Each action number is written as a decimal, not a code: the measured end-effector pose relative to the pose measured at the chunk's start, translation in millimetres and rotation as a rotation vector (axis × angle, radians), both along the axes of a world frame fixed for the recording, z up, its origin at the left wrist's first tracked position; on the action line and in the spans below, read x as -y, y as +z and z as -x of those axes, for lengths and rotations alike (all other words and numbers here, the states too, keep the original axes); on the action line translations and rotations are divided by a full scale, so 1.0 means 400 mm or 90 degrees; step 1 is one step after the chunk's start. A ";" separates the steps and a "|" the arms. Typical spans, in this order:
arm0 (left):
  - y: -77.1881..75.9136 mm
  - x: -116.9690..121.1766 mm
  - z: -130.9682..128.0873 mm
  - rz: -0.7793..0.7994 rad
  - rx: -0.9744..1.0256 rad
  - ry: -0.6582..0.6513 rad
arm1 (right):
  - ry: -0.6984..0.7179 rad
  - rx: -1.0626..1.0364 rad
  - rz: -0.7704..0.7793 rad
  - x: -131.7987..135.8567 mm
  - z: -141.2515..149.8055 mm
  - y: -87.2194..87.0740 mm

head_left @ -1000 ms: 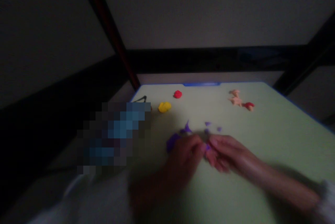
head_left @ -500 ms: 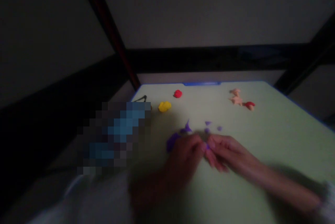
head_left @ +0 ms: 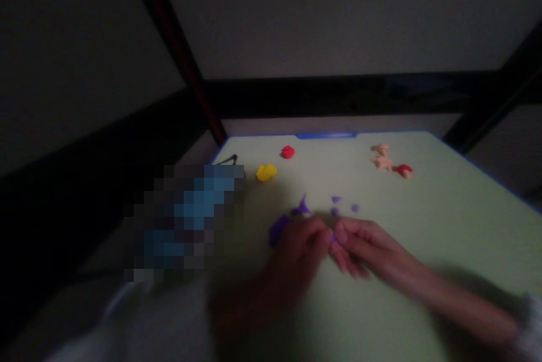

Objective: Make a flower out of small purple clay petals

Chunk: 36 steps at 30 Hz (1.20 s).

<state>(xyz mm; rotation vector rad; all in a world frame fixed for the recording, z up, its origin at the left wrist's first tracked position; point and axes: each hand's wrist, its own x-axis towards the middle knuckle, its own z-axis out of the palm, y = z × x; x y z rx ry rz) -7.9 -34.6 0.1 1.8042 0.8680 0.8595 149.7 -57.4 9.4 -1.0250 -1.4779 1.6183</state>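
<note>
A tiny bit of purple modelling clay (head_left: 333, 239) shows between the fingertips of my two hands, which meet just above the table. My left hand (head_left: 302, 246) is closed in a pinch on its left side. On the other side, the thumb and forefinger of my right hand (head_left: 364, 240) pinch it too, with the other fingers curled beneath. A larger purple clay lump (head_left: 278, 231) lies partly hidden behind my left hand. Just beyond the hands are a pointed purple clay piece (head_left: 304, 205) and several small purple bits (head_left: 355, 208).
Farther back on the pale table (head_left: 444, 226) lie a yellow clay lump (head_left: 266, 173) and a red clay lump (head_left: 288, 152). Pinkish clay shapes (head_left: 383, 162) and a red-topped piece (head_left: 404, 170) sit at the back right. A blurred-out blue patch (head_left: 203, 198) covers the left.
My fingertips have shifted very slightly around the small purple clay bit. Everything else on the table stays where it was.
</note>
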 end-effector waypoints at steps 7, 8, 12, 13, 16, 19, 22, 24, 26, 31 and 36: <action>-0.003 0.001 -0.002 0.022 0.037 -0.012 | -0.023 -0.029 0.024 -0.002 0.001 -0.004; -0.002 0.001 -0.002 0.019 0.031 -0.007 | -0.019 -0.018 0.022 -0.002 0.002 -0.003; -0.001 0.002 -0.002 0.007 0.000 0.008 | -0.012 0.005 0.005 0.002 0.005 0.006; -0.002 0.001 -0.001 0.007 0.000 0.009 | -0.012 0.004 0.004 0.002 0.005 0.008; -0.004 -0.003 0.001 0.006 0.037 0.000 | -0.011 -0.003 0.005 0.002 0.003 0.009; -0.004 -0.008 0.003 -0.009 0.089 -0.008 | -0.027 -0.022 0.018 0.001 0.000 0.004; -0.001 -0.013 0.002 -0.056 0.081 0.007 | -0.051 -0.033 0.034 0.001 -0.002 -0.002; 0.002 -0.015 0.001 -0.097 0.060 0.021 | -0.054 -0.031 0.032 0.000 -0.003 -0.003; 0.004 -0.016 0.002 -0.125 0.051 0.039 | -0.049 -0.029 0.027 -0.002 -0.004 -0.005; 0.007 -0.018 0.008 -0.131 0.060 0.073 | -0.062 -0.082 0.025 -0.008 -0.012 -0.011; 0.010 -0.018 0.012 -0.122 0.079 0.076 | -0.089 -0.045 -0.035 -0.005 -0.018 -0.002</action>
